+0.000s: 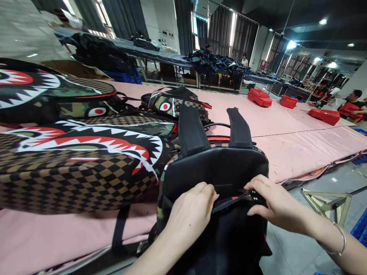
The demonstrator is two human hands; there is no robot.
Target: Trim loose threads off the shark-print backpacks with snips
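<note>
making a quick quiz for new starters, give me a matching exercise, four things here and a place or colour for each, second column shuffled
1. backpack with black straps
2. table cover
3. bracelet
4. checkered shark-mouth bag

A. around the right wrist
B. left of thing 1
C. touched by left hand and right hand
D. pink

Pairs: 1-C, 2-D, 3-A, 4-B

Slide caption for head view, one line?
Left hand and right hand on a black-backed backpack, beside shark-print bags on a pink tabletop.
</note>
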